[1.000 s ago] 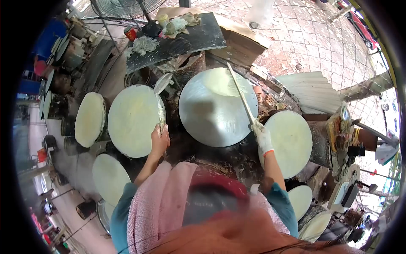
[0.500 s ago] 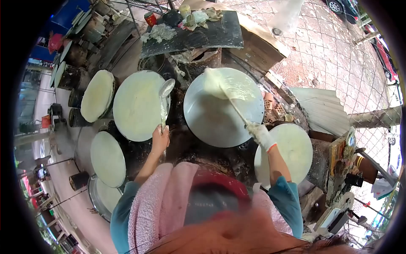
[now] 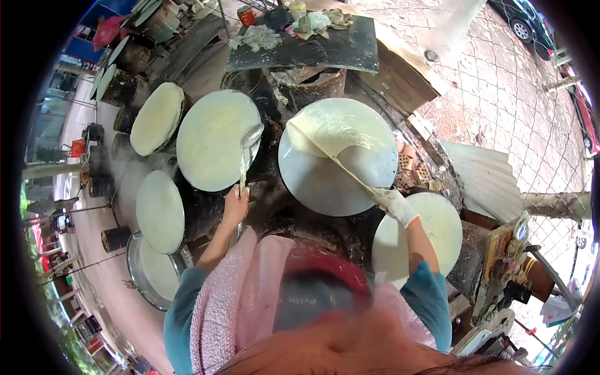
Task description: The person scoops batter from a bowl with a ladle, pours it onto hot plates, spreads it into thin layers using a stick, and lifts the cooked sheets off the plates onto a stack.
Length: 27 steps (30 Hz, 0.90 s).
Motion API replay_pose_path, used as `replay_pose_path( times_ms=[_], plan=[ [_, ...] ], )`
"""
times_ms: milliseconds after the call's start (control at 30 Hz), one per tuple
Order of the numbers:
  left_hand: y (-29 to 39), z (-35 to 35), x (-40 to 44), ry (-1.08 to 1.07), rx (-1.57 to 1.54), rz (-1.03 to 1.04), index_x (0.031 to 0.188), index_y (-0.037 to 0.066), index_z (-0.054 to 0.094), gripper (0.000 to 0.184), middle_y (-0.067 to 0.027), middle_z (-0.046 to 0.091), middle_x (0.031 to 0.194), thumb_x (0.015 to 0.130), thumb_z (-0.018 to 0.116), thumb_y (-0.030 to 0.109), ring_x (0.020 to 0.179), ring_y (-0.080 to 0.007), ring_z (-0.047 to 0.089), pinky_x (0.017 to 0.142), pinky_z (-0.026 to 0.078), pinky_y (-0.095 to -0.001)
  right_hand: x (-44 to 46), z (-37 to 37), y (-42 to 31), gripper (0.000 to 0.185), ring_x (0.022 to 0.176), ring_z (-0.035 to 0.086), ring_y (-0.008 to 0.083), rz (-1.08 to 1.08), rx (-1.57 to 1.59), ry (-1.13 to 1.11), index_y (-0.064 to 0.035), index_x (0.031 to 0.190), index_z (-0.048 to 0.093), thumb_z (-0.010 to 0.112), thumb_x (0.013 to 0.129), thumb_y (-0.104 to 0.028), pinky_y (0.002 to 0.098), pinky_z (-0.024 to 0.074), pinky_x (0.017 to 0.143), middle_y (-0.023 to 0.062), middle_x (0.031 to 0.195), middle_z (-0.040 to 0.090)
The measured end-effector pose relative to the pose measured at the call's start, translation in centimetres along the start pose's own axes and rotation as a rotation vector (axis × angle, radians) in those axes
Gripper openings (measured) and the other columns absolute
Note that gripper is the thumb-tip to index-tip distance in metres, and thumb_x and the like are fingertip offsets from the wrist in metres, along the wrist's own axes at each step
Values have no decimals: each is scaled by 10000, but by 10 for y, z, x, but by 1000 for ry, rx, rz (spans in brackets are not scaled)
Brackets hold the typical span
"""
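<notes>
My left hand (image 3: 235, 206) is closed round the handle of a metal ladle (image 3: 244, 153), whose bowl is over the right edge of a pale round sheet (image 3: 215, 140). My right hand (image 3: 395, 206), in a whitish glove with an orange cuff, grips a long thin stick (image 3: 350, 172). The stick's far end lies in pale wet batter (image 3: 350, 125) on the upper part of a round grey plate (image 3: 325, 194). The batter fans out to the right of the stick. Below my right forearm is another pale round sheet (image 3: 447, 234).
More pale rounds stand at the left, one thick (image 3: 157, 119), one thinner (image 3: 160, 212), one in a metal rim (image 3: 159, 272). A dark board (image 3: 337, 50) holding cloths and a red can (image 3: 245, 16) is beyond the plate. Bricks (image 3: 419, 165) and corrugated sheet (image 3: 481, 175) are at the right.
The stick's far end has swept leftwards and down across the grey plate, and the batter has spread wider. My left hand still holds the ladle. The view has turned.
</notes>
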State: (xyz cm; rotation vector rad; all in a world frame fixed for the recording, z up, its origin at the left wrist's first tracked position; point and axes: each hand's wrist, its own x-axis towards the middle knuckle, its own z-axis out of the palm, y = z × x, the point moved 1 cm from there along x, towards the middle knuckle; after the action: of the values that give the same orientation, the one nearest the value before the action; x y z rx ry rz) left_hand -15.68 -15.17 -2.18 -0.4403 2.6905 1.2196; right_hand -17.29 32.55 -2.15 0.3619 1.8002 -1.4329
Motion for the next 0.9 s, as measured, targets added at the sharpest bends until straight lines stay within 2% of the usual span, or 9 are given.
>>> replay_pose_path(
  times_ms=[67,167,200,233,333,533,700,733,900],
  plan=[
    [7,-6,-1,14,115,70,879,-48,540,244,-223,577,737,917,526,193,688,-377,548,654,442,-420,20,-31,24,413,913,585,53,-27,-165,9,-84,1312,547,605,910,-159,220,495,708,3,1177,624],
    [18,-7,8,5,202,89,904,-53,546,249,-265,593,800,912,535,195,781,-456,553,694,450,-448,70,-52,37,343,806,529,63,-347,133,127,36,1179,607,630,892,-151,201,429,672,11,996,631],
    [21,-6,14,-3,219,84,911,-55,548,252,-277,596,819,911,540,197,811,-477,551,705,451,-457,74,-47,30,308,649,455,30,-371,41,134,-15,1146,651,640,894,-191,188,362,548,-70,844,617],
    [21,-3,20,26,219,136,920,-57,546,269,-297,596,819,912,550,212,811,-488,560,693,458,-468,63,-35,17,332,711,496,66,-224,-44,81,-12,1175,632,637,895,-191,204,400,628,-22,917,635],
    [16,8,41,7,278,179,933,-66,541,291,-316,590,800,914,553,224,804,-503,563,666,462,-486,30,-17,14,390,794,537,103,-166,-339,-43,-66,1237,611,664,870,-184,240,468,772,36,1015,671],
    [46,32,66,-140,595,283,955,-45,514,288,-249,626,762,935,515,242,726,-435,610,639,488,-511,41,-46,64,372,974,573,118,-305,200,295,58,1206,592,641,859,-69,269,449,895,36,1148,624],
    [39,21,56,-227,769,380,946,-33,508,253,-218,633,740,929,508,219,680,-408,619,606,492,-506,71,-12,44,417,635,466,71,-238,-145,42,-30,1162,640,683,846,-300,228,382,563,-23,676,534],
    [30,13,48,-243,785,390,941,-32,508,244,-219,633,738,926,506,211,678,-405,620,601,492,-503,36,3,15,405,604,416,64,-2,-126,0,-40,1175,637,670,863,-296,228,341,516,-46,676,500],
    [6,-15,-18,-349,765,483,940,-28,515,221,-219,629,704,923,473,188,656,-406,620,578,488,-510,9,29,90,430,602,426,23,-236,64,-103,-54,1298,550,634,900,-194,178,340,497,-72,807,571]
  ],
)
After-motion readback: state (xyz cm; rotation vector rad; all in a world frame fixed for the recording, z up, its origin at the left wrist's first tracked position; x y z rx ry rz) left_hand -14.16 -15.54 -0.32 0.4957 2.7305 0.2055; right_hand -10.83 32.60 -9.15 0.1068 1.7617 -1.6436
